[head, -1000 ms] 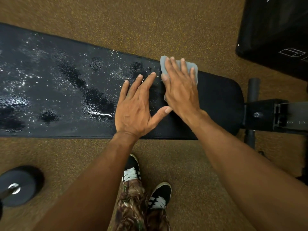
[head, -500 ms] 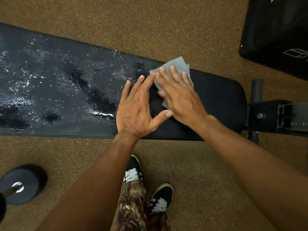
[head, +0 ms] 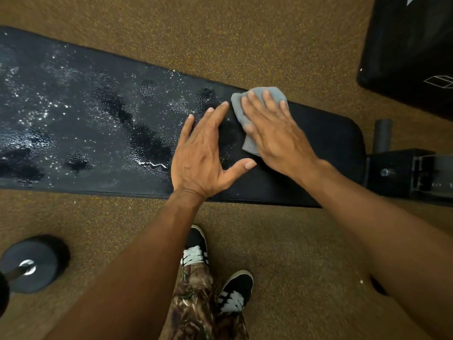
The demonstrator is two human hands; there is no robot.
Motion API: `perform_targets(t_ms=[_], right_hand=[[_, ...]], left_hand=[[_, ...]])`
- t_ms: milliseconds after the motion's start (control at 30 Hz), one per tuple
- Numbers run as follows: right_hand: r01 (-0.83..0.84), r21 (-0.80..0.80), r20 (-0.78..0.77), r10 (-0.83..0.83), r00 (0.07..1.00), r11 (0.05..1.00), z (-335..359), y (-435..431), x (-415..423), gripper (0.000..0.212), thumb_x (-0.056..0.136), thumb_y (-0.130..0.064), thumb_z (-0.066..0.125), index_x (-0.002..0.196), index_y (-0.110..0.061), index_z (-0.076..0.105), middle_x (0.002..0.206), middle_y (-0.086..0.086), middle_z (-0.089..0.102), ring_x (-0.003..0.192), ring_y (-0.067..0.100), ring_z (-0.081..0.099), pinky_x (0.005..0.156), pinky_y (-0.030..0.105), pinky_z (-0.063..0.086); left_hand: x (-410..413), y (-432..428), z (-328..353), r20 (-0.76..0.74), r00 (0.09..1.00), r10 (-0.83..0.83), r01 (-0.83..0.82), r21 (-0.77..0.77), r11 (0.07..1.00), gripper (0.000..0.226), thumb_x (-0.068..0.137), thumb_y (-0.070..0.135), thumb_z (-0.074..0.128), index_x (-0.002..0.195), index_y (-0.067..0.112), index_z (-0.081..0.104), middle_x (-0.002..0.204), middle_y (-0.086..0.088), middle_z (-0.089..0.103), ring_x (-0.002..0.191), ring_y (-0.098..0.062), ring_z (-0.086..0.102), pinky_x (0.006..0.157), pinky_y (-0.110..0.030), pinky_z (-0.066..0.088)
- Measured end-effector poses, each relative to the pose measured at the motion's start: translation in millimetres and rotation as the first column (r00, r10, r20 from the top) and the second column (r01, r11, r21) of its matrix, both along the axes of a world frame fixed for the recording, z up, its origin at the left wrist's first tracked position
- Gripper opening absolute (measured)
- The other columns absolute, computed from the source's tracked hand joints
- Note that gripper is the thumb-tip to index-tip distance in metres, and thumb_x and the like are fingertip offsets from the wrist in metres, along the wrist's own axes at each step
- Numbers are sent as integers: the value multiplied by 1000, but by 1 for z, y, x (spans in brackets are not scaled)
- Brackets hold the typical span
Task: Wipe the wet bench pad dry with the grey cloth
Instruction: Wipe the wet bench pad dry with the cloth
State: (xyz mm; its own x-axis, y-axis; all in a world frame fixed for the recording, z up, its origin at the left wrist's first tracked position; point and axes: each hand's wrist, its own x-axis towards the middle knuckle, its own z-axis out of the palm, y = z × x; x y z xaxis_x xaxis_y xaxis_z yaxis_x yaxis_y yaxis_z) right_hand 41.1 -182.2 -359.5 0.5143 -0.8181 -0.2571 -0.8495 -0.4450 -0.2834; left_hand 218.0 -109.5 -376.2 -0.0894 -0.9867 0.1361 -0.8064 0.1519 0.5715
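- The right hand (head: 274, 133) lies flat, fingers spread, pressing the grey cloth (head: 247, 106) onto the bench pad (head: 326, 143) near its far edge.
- The left hand (head: 198, 155) rests just beside it, fingers apart, holding nothing.
- Right of the cloth the surface looks matte and dry.
- Left of the hands droplets (head: 39, 116) and a puddle (head: 149, 143) remain, so I'd say most wiping is left.

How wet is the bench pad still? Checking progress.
Mostly wet: bench pad glistens with droplets left of the left hand; only the grey cloth end looks dry.
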Motion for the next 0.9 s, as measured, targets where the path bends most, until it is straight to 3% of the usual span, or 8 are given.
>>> perform_targets(t_ms=[133, 300, 467, 633, 800, 900], right_hand=[[128, -61, 9, -128, 992, 990, -3, 5, 40, 63, 102, -46, 14, 157, -18, 23, 165, 0, 19, 154, 29, 6, 122, 52, 3], [-142, -48, -45, 140, 989, 989, 2, 24, -1, 60, 104, -42, 17, 157, -16, 22, 165, 1, 19, 154, 25, 6, 124, 50, 8], [4, -28, -44, -6, 999, 1000, 2, 16, 21, 63, 101, -43, 11, 158, -16, 18, 166, 1, 15, 154, 29, 3, 123, 53, 4], [-154, -30, -7, 154, 988, 988, 3, 29, 3, 57, 105, -37, 22, 156, -13, 23, 165, 4, 19, 153, 28, 7, 124, 50, 8], [30, 10, -13, -30, 999, 999, 5, 20, 26, 56, 107, -35, 23, 158, -13, 14, 167, 4, 10, 154, 29, -3, 124, 51, 1], [-58, -13, 30, 58, 998, 998, 2, 33, 32, 60, 104, -39, 18, 156, -12, 22, 165, 6, 18, 153, 30, 4, 123, 50, 3]], left_hand=[[1, 0, -1, 1, 1000, 7, -7, 2, 1000, 113, 85, 90, 19, 155, 2, 31, 158, -7, 43, 146, -25, 44, 123, -54, 23], [1, 0, -1, -19, 1000, 5, -5, -12, 1000, 116, 83, 92, 20, 154, 1, 33, 155, -6, 47, 143, -24, 47, 123, -53, 23], [0, 0, -2, -13, 1000, 20, -21, -35, 999, 117, 84, 92, 20, 154, 0, 32, 158, -8, 42, 145, -23, 43, 123, -52, 24], [1, 0, -2, -55, 998, 27, -30, -50, 998, 116, 84, 91, 23, 154, -1, 31, 158, -10, 41, 145, -25, 42, 124, -49, 23], [1, 0, -1, -57, 998, 28, -32, -78, 996, 115, 85, 90, 24, 153, -2, 32, 158, -12, 41, 145, -26, 42, 121, -54, 28], [1, -1, -3, -79, 997, 22, -30, -99, 995, 113, 86, 88, 27, 152, -3, 33, 156, -13, 43, 144, -28, 43, 117, -57, 33]])
